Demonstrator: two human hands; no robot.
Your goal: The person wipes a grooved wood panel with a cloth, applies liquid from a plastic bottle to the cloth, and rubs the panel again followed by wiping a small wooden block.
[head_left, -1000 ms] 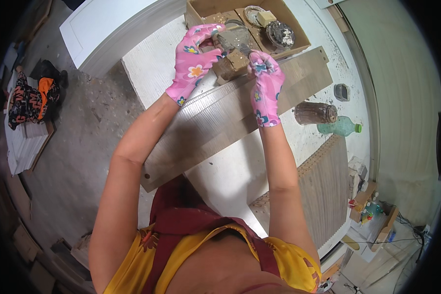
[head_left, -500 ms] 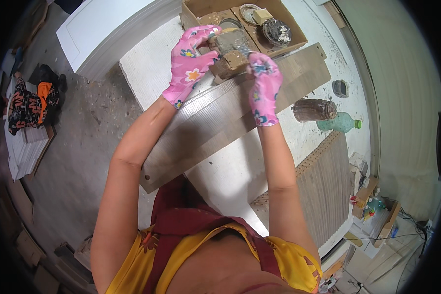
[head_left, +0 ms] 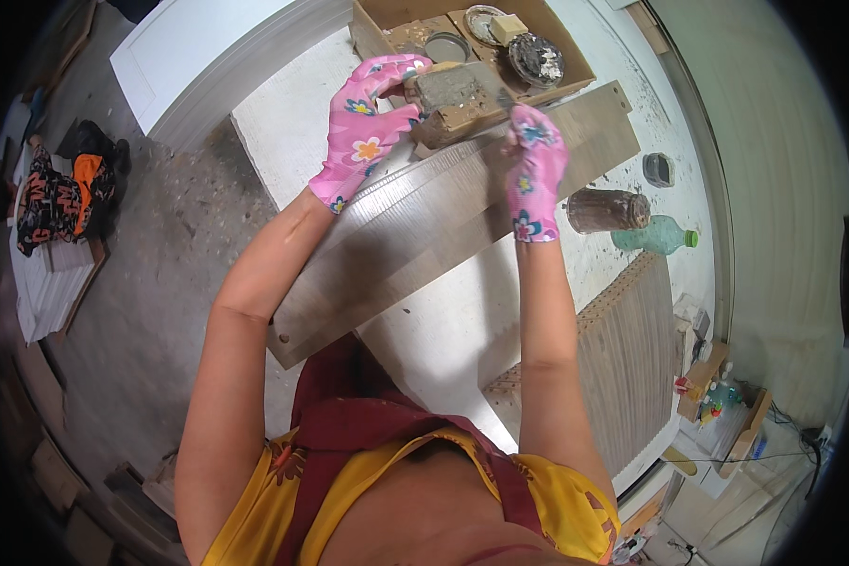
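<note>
My left hand [head_left: 363,132], in a pink flowered glove, grips the left side of a brown block [head_left: 457,123] whose upper face carries a layer of grey paste [head_left: 456,87]. To the right of the block, my right hand [head_left: 536,156], gloved alike, is closed round a small scraper [head_left: 506,100]; its dark, thin blade points toward the block and is blurred, and its handle is hidden in the fist. Below both hands a long wood-grain board [head_left: 396,245], with a hole near each visible end, lies slantwise over the white worktop [head_left: 434,325].
Behind the block stands a cardboard box [head_left: 575,80] with a round lid [head_left: 446,47] and dirty tins [head_left: 536,61]. On the right are a stained jar [head_left: 606,210], a green bottle [head_left: 665,236], a small dark container [head_left: 658,170] and stacked boards [head_left: 623,349]. White panels [head_left: 208,57] rise at the left.
My right hand and the scraper have moved right, away from the block, uncovering more of its grey face. My left hand keeps its grip almost in place.
</note>
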